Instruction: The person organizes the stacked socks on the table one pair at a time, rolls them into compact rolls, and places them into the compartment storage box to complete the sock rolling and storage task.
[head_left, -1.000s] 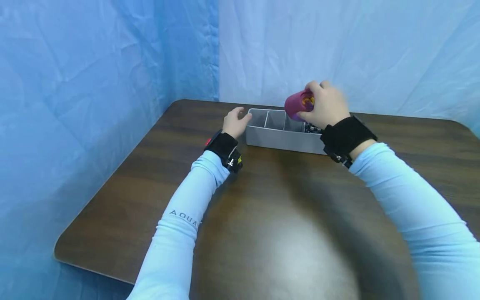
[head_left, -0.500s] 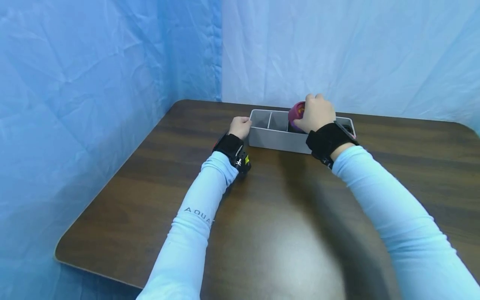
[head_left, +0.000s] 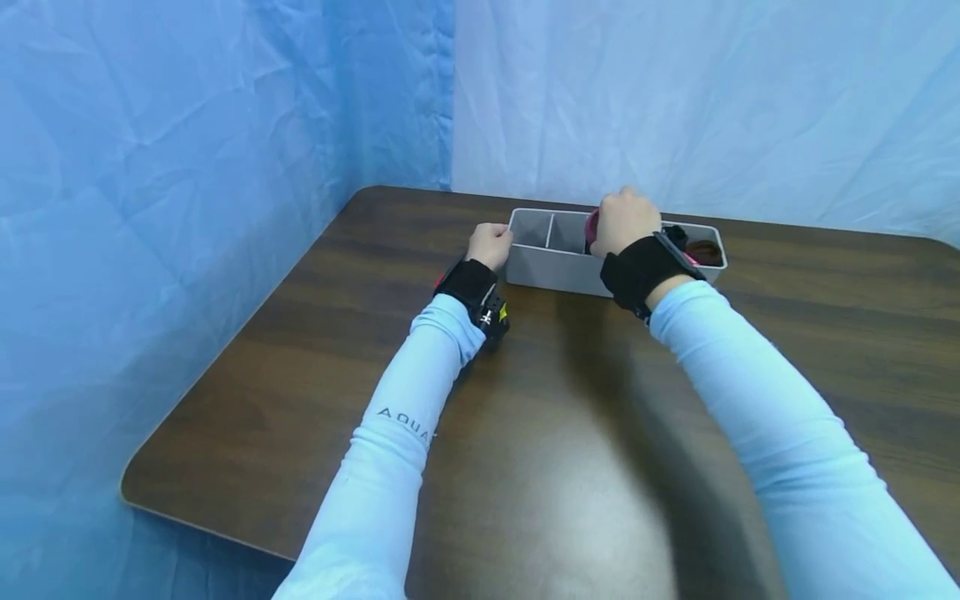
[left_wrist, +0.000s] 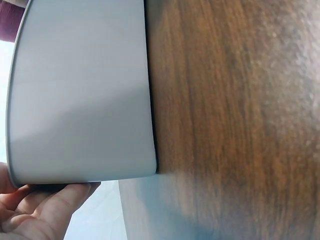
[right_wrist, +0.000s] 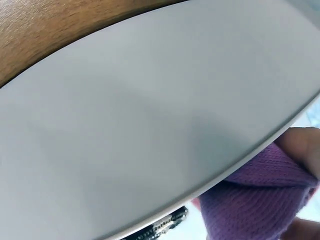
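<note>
A long grey divided box (head_left: 558, 271) stands near the far edge of the table. My left hand (head_left: 490, 246) grips its left end; in the left wrist view, curled fingers (left_wrist: 65, 205) press the end wall near the rim. My right hand (head_left: 626, 221) holds a rolled-up purple knit sock (right_wrist: 255, 210) down in a compartment right of the second divider. In the head view, only a sliver of the sock shows beside the hand. The front wall hides its lower part in the right wrist view.
Farther right in the box are a black item (head_left: 677, 236) and a dark brown rolled item (head_left: 703, 252). A black item with a pale patterned strip (right_wrist: 172, 220) lies behind the front wall. Blue curtains (head_left: 675, 100) hang behind the brown table (head_left: 315, 400).
My right hand has lowered the rolled sock from above the box into a compartment. My left hand has moved from an open pose beside the box to gripping its left end.
</note>
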